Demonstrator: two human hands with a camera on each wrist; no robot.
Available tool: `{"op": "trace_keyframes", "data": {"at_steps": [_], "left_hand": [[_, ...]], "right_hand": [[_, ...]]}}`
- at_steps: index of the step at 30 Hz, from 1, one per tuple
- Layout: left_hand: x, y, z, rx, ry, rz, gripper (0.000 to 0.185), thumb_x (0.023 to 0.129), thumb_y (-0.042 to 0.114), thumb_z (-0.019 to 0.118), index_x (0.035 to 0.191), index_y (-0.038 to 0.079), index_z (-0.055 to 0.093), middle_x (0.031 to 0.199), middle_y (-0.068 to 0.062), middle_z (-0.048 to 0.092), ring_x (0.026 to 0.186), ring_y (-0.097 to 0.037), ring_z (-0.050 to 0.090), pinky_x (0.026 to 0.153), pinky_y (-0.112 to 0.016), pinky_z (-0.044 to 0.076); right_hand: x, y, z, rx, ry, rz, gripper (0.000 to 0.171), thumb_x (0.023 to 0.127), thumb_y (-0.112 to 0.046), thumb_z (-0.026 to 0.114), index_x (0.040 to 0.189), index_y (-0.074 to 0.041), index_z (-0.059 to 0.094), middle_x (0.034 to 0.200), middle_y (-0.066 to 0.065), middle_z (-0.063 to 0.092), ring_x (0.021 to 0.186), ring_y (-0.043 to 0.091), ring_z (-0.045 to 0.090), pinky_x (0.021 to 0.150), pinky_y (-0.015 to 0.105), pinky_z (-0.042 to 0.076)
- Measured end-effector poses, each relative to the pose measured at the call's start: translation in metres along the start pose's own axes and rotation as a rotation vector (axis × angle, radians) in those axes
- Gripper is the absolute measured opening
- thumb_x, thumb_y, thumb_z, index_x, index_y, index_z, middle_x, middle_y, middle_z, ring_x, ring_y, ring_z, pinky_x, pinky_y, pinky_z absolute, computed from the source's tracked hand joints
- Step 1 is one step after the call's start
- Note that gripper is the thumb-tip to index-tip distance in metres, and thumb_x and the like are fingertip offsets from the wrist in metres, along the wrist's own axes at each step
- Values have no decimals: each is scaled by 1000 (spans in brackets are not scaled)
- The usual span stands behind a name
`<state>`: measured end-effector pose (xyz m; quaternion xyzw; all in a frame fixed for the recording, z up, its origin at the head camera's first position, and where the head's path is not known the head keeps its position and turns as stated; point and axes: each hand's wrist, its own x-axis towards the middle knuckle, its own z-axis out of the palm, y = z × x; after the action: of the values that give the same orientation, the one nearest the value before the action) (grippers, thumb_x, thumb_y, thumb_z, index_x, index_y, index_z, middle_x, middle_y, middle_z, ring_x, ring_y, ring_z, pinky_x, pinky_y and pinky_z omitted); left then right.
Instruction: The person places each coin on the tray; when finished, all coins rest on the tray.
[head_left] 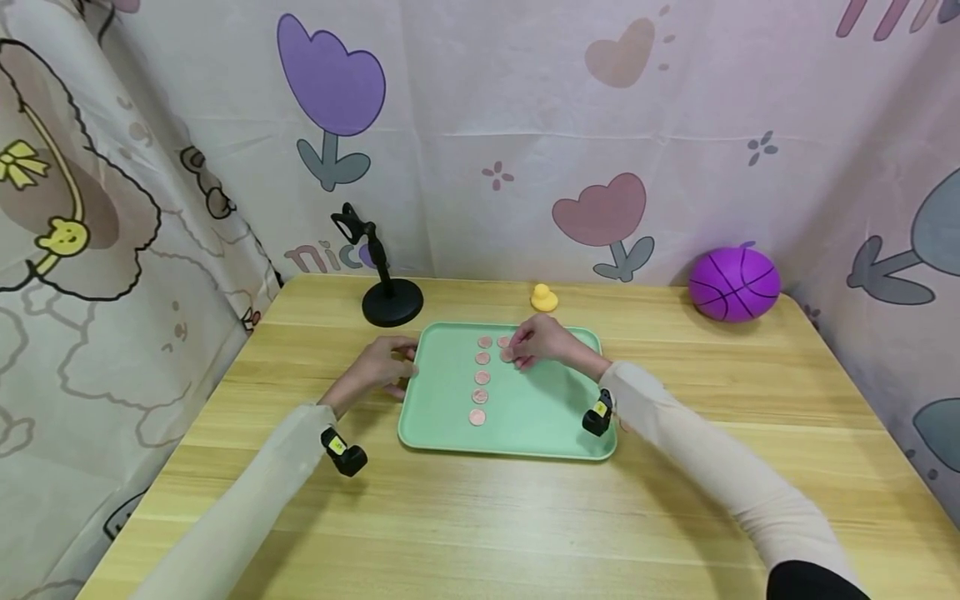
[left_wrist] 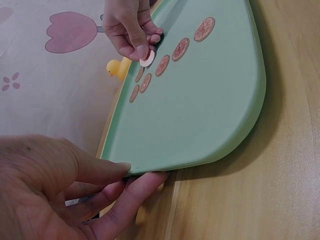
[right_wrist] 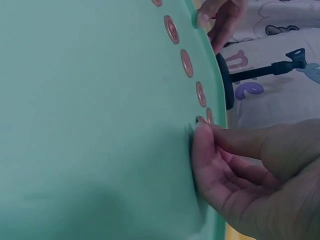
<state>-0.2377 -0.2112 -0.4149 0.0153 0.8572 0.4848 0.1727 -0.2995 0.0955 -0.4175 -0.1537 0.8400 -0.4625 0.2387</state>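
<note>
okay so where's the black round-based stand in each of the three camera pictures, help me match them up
Head: the black stand is on the table just beyond the green tray's far left corner.
Left wrist: not in it.
Right wrist: the black stand sits at right centre, its base edge-on just past the tray rim, arm pointing right.
Shared landmark: the row of pink discs on the green tray shows in all three.

Discs (head_left: 481, 377) lie on tray (head_left: 525, 417); duck (head_left: 543, 297) behind it.
</note>
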Motion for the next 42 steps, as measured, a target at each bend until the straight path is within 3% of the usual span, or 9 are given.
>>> {"op": "trace_keyframes", "data": {"at_steps": [8, 24, 31, 38, 42], "left_hand": [[0, -1, -1, -2, -6, 11, 55, 99, -3, 61, 152, -8, 46, 128, -24, 53, 95, -26, 65, 67, -35, 67], [1, -2, -1, -3, -15, -4, 55, 99, -2, 61, 152, -5, 48, 127, -22, 54, 92, -24, 64, 67, -34, 67], [1, -1, 0, -4, -12, -14, 55, 99, -1, 61, 152, -5, 48, 127, -22, 54, 95, -25, 63, 67, -34, 67], [0, -2, 0, -3, -6, -3, 55, 100, -1, 61, 153, -5, 46, 128, -22, 54, 95, -26, 64, 68, -36, 67], [2, -4, 0, -1, -4, -2, 54, 100, -1, 60, 153, -4, 47, 127, -22, 53, 94, -26, 65, 68, -35, 67]], "right_hand": [[4, -8, 1, -102, -36, 64, 10, 99, -2, 70, 95, 7, 70, 86, 15, 73, 73, 18, 73, 72, 32, 67], [10, -4, 2, -109, -11, 89, 13, 97, -6, 73, 87, 2, 70, 83, 12, 75, 65, 16, 71, 66, 31, 66], [1, -1, -7, -146, -5, 32, 14, 98, -6, 72, 87, 2, 69, 85, 11, 73, 67, 17, 70, 65, 31, 66], [-16, 2, -28, -206, 9, -23, 10, 101, -8, 69, 97, 1, 69, 90, 13, 72, 72, 19, 69, 69, 33, 66], [-30, 7, -42, -225, 30, -76, 11, 100, -9, 70, 100, 2, 69, 84, 12, 70, 72, 21, 67, 69, 38, 66]]}}
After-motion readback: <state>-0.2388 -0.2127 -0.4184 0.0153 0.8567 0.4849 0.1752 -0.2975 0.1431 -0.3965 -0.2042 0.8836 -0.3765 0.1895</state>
